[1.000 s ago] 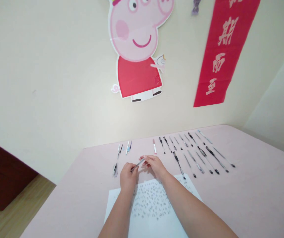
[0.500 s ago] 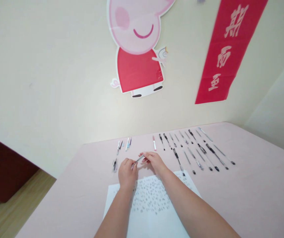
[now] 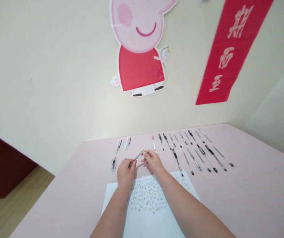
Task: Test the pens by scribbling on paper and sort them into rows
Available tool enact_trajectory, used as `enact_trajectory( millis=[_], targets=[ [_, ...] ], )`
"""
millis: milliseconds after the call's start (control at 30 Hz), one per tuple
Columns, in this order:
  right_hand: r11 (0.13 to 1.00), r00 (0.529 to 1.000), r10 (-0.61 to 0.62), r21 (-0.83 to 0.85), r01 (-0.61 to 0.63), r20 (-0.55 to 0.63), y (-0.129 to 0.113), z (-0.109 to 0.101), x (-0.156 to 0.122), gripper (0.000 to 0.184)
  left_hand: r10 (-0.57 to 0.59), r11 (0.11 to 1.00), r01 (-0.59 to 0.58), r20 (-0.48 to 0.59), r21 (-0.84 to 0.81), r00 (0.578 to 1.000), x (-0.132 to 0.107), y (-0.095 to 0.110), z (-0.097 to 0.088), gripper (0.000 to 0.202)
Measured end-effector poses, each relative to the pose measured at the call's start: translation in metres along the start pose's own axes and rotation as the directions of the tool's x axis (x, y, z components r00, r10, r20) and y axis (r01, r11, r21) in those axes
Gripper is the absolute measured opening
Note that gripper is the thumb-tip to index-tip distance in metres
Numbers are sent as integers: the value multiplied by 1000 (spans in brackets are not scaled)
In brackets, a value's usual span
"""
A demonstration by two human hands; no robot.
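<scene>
My left hand (image 3: 125,171) is closed round the lower end of a slim grey pen (image 3: 137,156) that points up and to the right. My right hand (image 3: 152,159) pinches the pen's upper end with thumb and fingers. Both hands hover just beyond the far edge of a white sheet (image 3: 147,201) covered in handwriting, on a pink table (image 3: 243,195). To the right lies a row of several dark pens (image 3: 196,150). A pink-capped pen (image 3: 153,143) lies just behind my right hand.
A few pens (image 3: 123,144) lie at the table's far left, and a small dark clip-like piece (image 3: 113,163) sits left of my left hand. A cartoon pig cutout (image 3: 140,49) and a red banner (image 3: 227,56) hang on the cream wall. Wooden floor (image 3: 5,211) shows at lower left.
The two hands have moved slightly away from me along the table with the pen still between them. The camera has tilted a little, so the wall figures sit higher in view.
</scene>
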State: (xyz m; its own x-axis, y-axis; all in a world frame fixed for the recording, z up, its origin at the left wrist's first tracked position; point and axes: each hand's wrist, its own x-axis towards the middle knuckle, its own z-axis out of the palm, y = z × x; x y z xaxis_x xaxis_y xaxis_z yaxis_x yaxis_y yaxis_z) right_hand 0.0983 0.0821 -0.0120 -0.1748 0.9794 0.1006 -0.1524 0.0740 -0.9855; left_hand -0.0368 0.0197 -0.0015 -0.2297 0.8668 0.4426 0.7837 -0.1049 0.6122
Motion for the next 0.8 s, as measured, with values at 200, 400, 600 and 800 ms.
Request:
enact_trajectory(
  millis=[200, 400, 600, 800],
  targets=[
    [917, 972, -233, -329, 227, 23, -4, 0, -11, 18, -52, 999, 52, 0, 4, 999, 1, -10, 4, 26],
    [720, 909, -293, -558, 413, 296, -16, 7, -19, 58, -5, 1000, 6, 49, -16, 999, 0, -11, 5, 29],
    [603, 901, -241, -672, 431, 361, -19, 7, -22, 55, 60, 997, -54, 95, -59, 994, 0, -6, 4, 28],
    [578, 901, -241, -692, 432, 362, -19, 0, -27, 59, 62, 997, -56, 99, -62, 993, -2, -7, 4, 24]
  ],
)
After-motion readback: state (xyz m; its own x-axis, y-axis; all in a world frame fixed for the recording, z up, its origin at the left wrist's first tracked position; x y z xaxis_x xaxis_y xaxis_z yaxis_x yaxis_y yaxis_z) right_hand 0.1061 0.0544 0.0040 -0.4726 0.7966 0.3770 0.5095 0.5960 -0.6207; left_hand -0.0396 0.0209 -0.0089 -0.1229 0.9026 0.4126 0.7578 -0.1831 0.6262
